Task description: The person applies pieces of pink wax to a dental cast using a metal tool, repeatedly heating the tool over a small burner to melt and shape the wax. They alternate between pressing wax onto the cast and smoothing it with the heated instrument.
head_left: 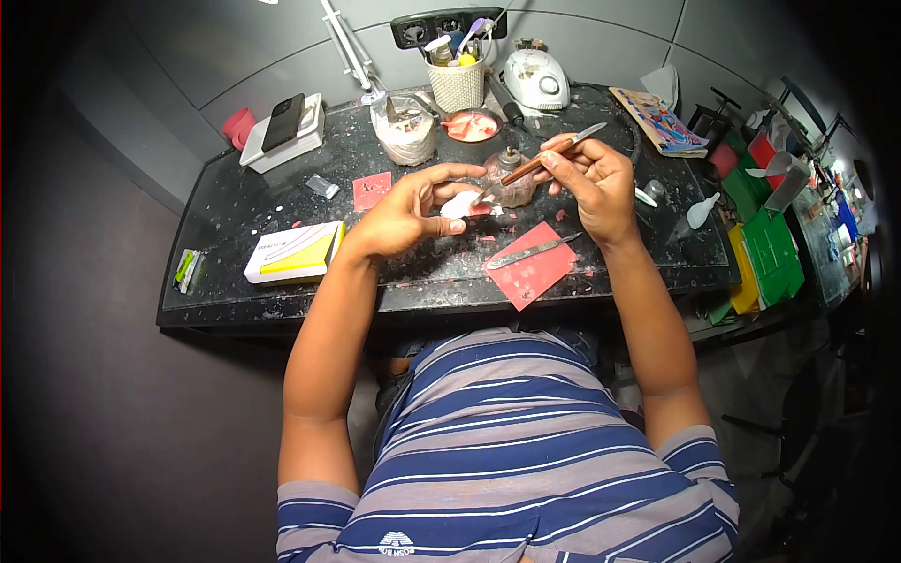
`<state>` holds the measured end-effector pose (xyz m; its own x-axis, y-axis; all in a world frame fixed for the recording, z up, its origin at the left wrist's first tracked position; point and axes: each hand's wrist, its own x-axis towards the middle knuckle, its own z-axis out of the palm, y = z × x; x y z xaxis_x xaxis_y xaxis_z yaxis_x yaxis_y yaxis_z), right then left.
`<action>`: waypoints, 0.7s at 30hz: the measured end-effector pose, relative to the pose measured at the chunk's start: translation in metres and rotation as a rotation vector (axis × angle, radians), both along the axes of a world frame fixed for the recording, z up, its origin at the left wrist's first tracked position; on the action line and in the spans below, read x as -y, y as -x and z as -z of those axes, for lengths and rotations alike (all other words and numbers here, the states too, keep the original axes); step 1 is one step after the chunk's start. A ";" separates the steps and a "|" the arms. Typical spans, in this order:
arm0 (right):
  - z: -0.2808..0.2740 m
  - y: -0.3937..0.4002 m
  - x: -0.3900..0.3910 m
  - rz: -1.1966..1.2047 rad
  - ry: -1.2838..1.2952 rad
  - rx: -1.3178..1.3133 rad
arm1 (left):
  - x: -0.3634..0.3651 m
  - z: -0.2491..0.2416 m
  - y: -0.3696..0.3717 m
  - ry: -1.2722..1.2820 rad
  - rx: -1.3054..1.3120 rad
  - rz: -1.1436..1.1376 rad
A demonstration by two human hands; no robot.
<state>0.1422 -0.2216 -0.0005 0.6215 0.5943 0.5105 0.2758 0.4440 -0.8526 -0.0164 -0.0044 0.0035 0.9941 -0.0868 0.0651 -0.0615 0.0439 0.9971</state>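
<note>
My left hand [402, 218] is closed around a small white plaster dental cast [459, 205], held between thumb and fingers above the bench. In my right hand [603, 188] is a wax knife [537, 163] with a wooden handle, pinched by the fingers and slanted down to the left. Its lower tip is at the cast; whether it touches cannot be made out. Just behind sits a glass spirit lamp [514, 192], partly hidden by the knife and fingers. Below the hands, a metal spatula [531, 251] lies across a pink wax sheet [527, 285].
Left on the black bench [221, 211] are a white-and-yellow box [296, 253], a smaller wax piece [373, 190] and a phone [283, 122]. Behind stand a plastic bag of material [405, 136], a tool basket [457, 86] and a white machine [537, 80]. A magazine [660, 122] lies right.
</note>
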 end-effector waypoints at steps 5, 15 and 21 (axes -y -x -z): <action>0.000 0.002 0.000 0.046 0.034 0.010 | 0.000 0.002 -0.001 0.021 -0.005 -0.027; 0.000 0.008 -0.003 0.105 0.007 0.013 | -0.003 0.006 -0.003 0.011 0.010 -0.076; 0.001 0.006 0.000 0.070 -0.075 0.074 | -0.006 0.006 -0.003 0.024 0.014 -0.062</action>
<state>0.1361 -0.2217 -0.0015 0.6190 0.5094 0.5978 0.3693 0.4830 -0.7939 -0.0136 0.0012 -0.0025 0.9964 -0.0238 0.0808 -0.0791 0.0630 0.9949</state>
